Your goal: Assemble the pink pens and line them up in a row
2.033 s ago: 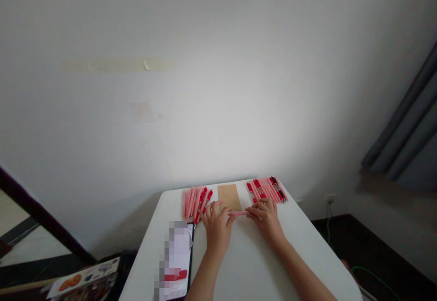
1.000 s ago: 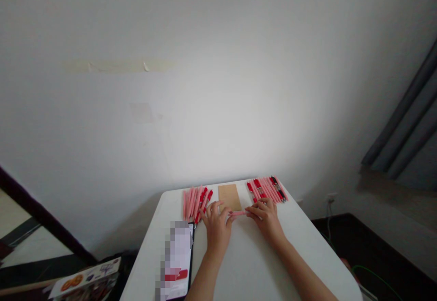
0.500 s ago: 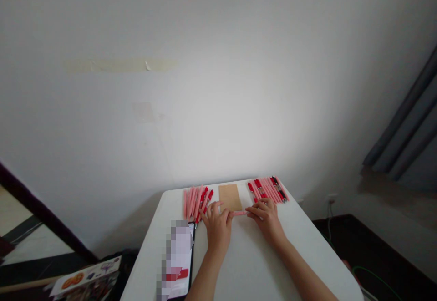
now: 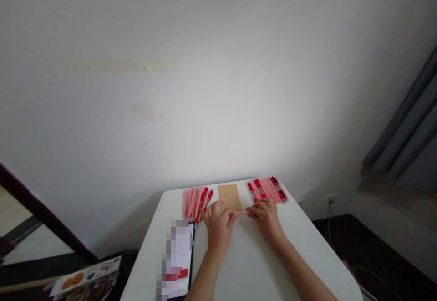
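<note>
A pink pen [image 4: 240, 213] lies crosswise between my two hands, just above the white tabletop [image 4: 252, 264]. My left hand [image 4: 217, 228] pinches its left end between thumb and forefinger, the other fingers spread. At its right end, my right hand [image 4: 268, 221] is closed on it with the fingertips. Behind the pen sits a flat brown paper piece [image 4: 230, 196]. Left of it lies a loose bunch of pink and red pens [image 4: 196, 201], close to my left fingers. Past my right hand is a row of pink, red and black pens [image 4: 268, 189].
A phone [image 4: 180, 260] with a lit, partly blurred screen lies at the table's left side. The white wall [image 4: 218, 87] rises right behind the table. A printed box [image 4: 87, 276] stands low at the left, and a grey curtain [image 4: 406, 132] hangs at the right.
My left thumb and forefinger have shifted slightly on the pen's left end. My right hand and the pen bunches look the same.
</note>
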A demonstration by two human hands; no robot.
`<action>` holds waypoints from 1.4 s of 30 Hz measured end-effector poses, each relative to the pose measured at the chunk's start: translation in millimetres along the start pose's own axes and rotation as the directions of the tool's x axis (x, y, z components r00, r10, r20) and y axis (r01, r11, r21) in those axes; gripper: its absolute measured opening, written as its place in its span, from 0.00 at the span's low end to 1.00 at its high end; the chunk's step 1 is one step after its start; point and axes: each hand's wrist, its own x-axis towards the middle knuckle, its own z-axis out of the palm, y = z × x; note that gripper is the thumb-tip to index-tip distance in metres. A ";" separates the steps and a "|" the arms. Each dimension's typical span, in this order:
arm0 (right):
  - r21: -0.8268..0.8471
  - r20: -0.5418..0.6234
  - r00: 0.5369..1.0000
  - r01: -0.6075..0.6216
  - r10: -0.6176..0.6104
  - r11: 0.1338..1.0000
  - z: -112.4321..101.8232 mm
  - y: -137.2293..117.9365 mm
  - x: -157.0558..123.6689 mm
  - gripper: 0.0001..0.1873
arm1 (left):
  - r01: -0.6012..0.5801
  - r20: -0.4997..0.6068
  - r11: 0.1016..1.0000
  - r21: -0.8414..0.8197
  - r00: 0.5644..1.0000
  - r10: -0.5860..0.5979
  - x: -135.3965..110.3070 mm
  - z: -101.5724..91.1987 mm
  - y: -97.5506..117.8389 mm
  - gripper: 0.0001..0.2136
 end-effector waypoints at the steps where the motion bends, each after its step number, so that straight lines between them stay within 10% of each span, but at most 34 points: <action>1: 0.000 0.001 1.000 -0.001 0.001 1.000 0.0 -0.1 -0.1 0.08 | 0.001 0.000 1.000 0.007 1.000 -0.001 -0.2 0.4 -0.2 0.09; 42: 0.004 -0.016 1.000 -0.011 0.011 1.000 2.4 4.4 -1.2 0.08 | 0.020 0.006 0.999 0.048 1.000 -0.021 0.8 -1.0 1.5 0.12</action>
